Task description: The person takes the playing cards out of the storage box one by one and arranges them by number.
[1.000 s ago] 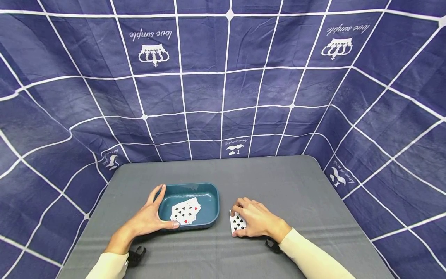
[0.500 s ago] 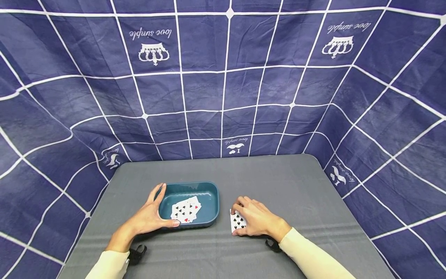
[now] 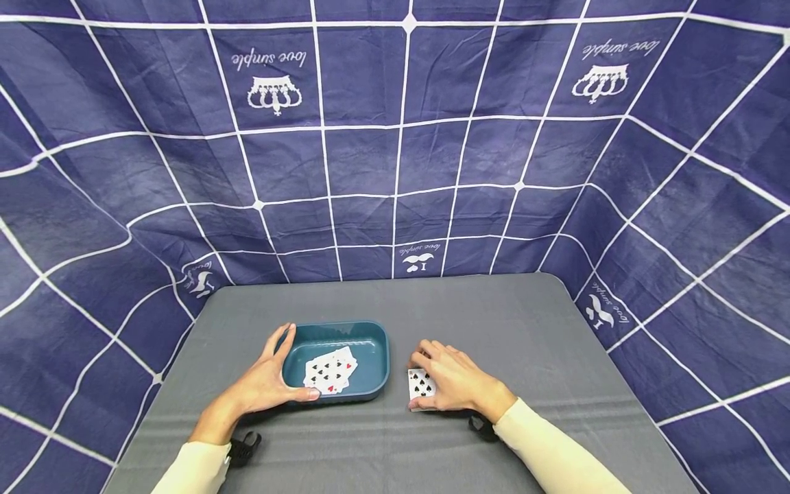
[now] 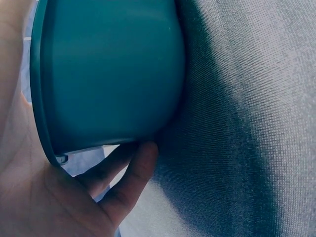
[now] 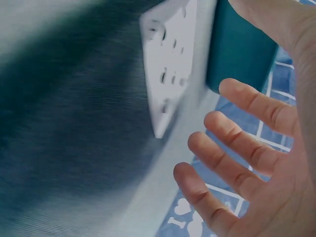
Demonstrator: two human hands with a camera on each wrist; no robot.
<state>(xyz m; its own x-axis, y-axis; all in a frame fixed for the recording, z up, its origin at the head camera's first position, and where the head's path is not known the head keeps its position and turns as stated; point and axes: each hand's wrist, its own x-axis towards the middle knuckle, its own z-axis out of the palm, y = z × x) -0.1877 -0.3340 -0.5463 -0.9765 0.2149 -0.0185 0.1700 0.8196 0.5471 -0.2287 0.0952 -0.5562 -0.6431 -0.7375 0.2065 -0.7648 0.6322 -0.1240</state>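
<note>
My left hand [image 3: 259,387] grips the left end of a teal tray [image 3: 381,360], thumb over the near rim and fingers at the far corner. In the left wrist view two fingers [image 4: 133,180] lie against the tray wall [image 4: 113,74]. Several playing cards [image 3: 327,372] overlap inside the tray, with black spades and red hearts showing. My right hand [image 3: 453,381] hovers over a spade playing card [image 3: 421,385] on the table, partly covering it. The right wrist view shows that card [image 5: 170,64] flat, with the spread, slightly bent fingers [image 5: 237,136] apart from it.
A grey cloth [image 3: 481,315] covers the table. Behind and on both sides hangs a blue curtain [image 3: 364,161] with white grid lines. Black straps [image 3: 243,447] are at both wrists.
My right hand's fingers have lifted from the spade card and moved slightly away, baring its far left corner. My left hand and the tray stay in place.
</note>
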